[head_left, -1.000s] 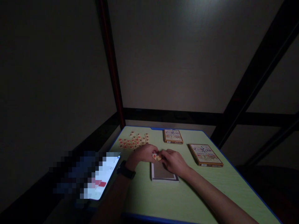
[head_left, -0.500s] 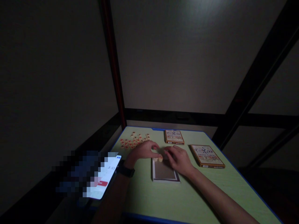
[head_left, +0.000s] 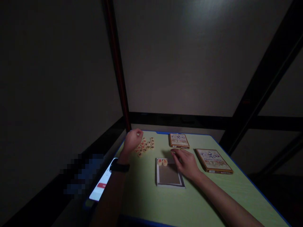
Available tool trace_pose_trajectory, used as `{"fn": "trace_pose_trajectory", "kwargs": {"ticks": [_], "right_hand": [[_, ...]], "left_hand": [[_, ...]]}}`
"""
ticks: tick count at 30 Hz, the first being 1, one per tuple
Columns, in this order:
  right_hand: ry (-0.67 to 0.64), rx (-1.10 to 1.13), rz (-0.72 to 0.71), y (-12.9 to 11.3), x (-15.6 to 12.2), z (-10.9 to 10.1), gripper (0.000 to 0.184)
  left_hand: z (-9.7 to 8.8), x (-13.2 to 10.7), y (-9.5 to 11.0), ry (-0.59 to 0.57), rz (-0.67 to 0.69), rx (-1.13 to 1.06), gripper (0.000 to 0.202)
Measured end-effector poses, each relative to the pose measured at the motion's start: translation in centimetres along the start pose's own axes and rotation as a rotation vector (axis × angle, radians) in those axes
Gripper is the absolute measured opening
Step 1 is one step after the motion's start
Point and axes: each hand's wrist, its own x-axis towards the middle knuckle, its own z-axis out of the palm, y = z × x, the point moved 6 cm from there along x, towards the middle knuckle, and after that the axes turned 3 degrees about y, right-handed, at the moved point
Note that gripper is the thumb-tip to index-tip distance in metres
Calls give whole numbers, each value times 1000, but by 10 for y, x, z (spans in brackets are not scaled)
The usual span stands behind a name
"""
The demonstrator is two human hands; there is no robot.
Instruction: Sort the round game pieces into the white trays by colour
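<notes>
My left hand (head_left: 133, 139) is over the far left of the table, beside a cluster of round xiangqi pieces (head_left: 148, 146) with red and black characters. Its fingers are curled in; whether they hold a piece is hidden. Below the far end of my right hand (head_left: 187, 160) lies the right side of a shallow open box (head_left: 158, 176). That hand's thumb and fingertips are drawn together, and I cannot make out what is between them. Two red-marked xiangqi pieces (head_left: 162, 162) sit side by side in the box's far left corner.
Two flat boxes with printed lids lie on the green table (head_left: 146, 198): a far box (head_left: 179, 140) and a nearer right box (head_left: 214, 160). A lit phone (head_left: 100, 186) is at the left edge, partly behind my left forearm. Walls rise behind and at left.
My left hand has moved from the box, left and away, to the pieces. Both pieces in the box corner now show fully. My right hand stays near the box.
</notes>
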Motion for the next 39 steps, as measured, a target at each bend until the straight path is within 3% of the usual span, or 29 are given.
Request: {"fn": "trace_pose_trajectory", "kwargs": {"ticks": [4,10,18,21,34,39], "right_hand": [[-5,-6,-25,-3,1,-1,20],[-20,-23,-33,-5,0,0,22],[-65,-22,-31,-2,-2,6,23],[-75,-27,-31,-2,-3,7,23],[-118,-55,-20,-2,-3,10,28],[-124,-72,-14,-1,-4,11,27]], "left_hand": [[-16,6,-12,-55,-36,235,28],[-16,20,-40,-277,-70,436,31],[11,26,-83,-484,-31,478,43],[20,24,-93,-531,0,485,40],[13,20,-93,-507,42,497,23],[18,19,-89,-536,76,451,19]]}}
